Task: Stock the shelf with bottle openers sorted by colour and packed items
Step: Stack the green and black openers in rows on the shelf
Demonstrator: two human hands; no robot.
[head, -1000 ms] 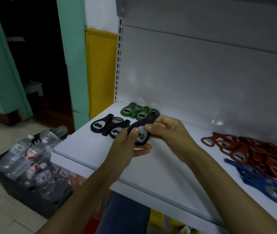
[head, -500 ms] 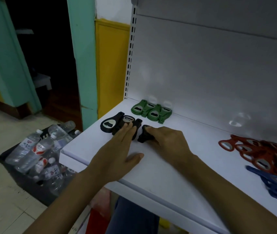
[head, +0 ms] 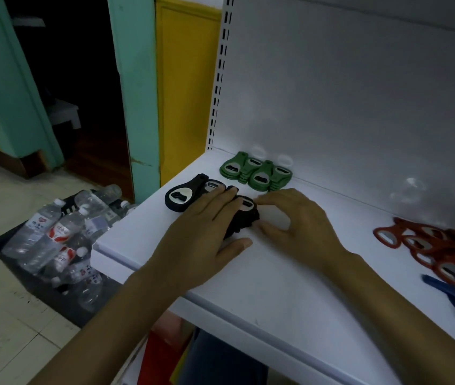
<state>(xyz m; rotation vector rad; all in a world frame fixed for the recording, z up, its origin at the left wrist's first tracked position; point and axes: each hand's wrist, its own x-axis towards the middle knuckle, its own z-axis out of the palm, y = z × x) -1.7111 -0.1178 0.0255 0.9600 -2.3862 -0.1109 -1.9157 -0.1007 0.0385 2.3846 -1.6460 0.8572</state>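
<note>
Our left hand (head: 207,232) lies spread flat over the black openers (head: 244,215) on the shelf (head: 290,287); our right hand (head: 298,226), fingers loosely curled, nudges that stack's right edge. We should square it against its neighbours, clear of the green openers (head: 257,172) just beyond.

Left hand (head: 204,232) flat on black bottle openers (head: 179,196), right hand (head: 295,226) beside them, white shelf (head: 290,287)

Down at eight o'clock, clear water bottles (head: 54,240) lie heaped on a dark mat (head: 7,245) over pale floor tiles (head: 4,343). At eleven o'clock a teal door frame (head: 133,87) edges a dark doorway (head: 73,65) — beside it, toward twelve, a yellow wall panel (head: 186,87).
</note>
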